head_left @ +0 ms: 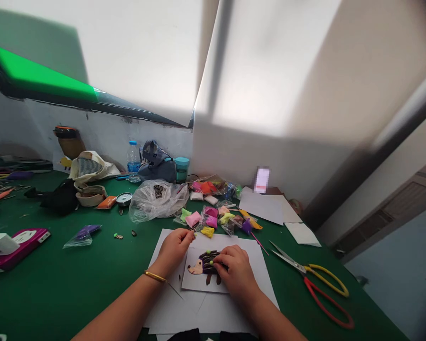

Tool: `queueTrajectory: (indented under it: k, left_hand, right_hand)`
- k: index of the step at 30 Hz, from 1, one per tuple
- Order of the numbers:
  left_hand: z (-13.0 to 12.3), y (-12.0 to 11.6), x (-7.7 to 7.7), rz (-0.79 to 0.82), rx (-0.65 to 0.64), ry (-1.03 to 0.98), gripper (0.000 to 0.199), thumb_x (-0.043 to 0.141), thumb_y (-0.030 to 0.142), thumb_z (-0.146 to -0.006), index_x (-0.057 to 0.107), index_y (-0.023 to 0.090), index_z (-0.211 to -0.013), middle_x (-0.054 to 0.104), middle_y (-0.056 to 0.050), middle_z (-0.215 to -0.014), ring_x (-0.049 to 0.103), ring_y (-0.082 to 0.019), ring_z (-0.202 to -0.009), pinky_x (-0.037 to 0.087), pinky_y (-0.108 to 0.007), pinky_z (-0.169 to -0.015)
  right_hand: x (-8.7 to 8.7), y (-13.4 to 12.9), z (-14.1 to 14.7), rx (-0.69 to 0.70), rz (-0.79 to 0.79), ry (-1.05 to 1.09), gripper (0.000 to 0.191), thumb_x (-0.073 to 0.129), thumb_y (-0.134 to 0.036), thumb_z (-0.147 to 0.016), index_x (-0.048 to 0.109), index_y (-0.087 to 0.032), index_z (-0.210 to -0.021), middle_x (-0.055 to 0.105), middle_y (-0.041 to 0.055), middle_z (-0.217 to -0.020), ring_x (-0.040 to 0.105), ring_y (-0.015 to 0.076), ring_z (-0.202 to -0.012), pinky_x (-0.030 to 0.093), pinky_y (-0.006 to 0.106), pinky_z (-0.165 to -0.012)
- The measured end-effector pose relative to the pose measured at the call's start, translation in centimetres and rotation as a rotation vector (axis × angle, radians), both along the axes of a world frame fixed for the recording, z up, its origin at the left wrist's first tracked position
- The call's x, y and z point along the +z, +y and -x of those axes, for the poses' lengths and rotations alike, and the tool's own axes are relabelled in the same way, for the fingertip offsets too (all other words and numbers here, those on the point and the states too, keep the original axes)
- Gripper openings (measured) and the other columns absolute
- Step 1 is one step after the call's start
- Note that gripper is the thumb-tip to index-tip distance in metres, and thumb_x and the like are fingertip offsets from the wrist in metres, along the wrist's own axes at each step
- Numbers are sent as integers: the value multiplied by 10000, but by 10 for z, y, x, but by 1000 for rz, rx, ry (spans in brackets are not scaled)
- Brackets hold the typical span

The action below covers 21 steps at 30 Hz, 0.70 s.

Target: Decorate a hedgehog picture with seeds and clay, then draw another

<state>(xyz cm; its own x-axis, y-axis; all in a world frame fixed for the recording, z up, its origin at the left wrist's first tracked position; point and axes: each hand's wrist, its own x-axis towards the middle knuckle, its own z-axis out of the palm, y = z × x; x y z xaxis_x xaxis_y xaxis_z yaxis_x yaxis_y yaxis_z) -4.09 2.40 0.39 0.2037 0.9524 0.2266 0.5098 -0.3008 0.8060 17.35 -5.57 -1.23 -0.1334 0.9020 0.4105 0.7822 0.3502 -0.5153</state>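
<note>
On white paper sheets [170,308] lies a smaller white card [195,284] bearing a hedgehog picture [196,266], with a peach face, brown legs, dark seed-like spines and small green balls. My right hand [238,272] rests over the hedgehog's back, fingers closed and touching it; whatever sits between the fingertips is hidden. Above the card's left corner, my left hand [173,247] is raised with thumb and forefinger pinched around something too small to make out. A thin needle-like tool [175,291] lies below my left wrist.
Scissors [305,270] with red and yellow handles lie on the right. Behind the paper are several colored clay packets [211,213] and a clear plastic bag [158,201]. A purple packet [85,234] and a magenta case [21,248] are on the left. A phone [261,180] leans at the back.
</note>
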Motion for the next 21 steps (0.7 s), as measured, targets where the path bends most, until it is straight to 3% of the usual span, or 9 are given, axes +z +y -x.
queueTrajectory:
  k: [5,11,16,21]
  left_hand:
    - [2,3,-3,-56,49,92,404,414,462,-938,678,193,-793,697,-64,-852,621,-223,-825,435,-306,-719]
    - [1,10,2,-218,94,458,193,532,267,-908,721,232,-907,693,-46,-975,608,-220,-950,402,-317,-798]
    - [6,19,16,-179,114,692,188,559,256,-897,746,267,-900,672,-53,-998,590,-241,-1002,390,-332,-801]
    - [17,23,18,-104,35,723,139,644,295,-838,770,312,-896,661,-41,-1026,582,-249,-1023,391,-341,-801]
  right_hand:
    - [0,0,-1,4,-10,-7,146,731,-147,-816,771,-281,-857,697,10,-856,588,205,-898,369,357,-827]
    - [0,-2,-4,-10,-66,-15,141,694,-166,-837,778,-271,-881,697,20,-860,589,202,-884,365,352,-829]
    - [1,0,-7,-31,-95,24,158,636,-187,-873,776,-258,-894,694,37,-867,590,209,-885,362,356,-821]
    - [3,0,-8,-33,-77,74,175,609,-192,-886,770,-259,-893,686,38,-866,587,210,-891,366,359,-830]
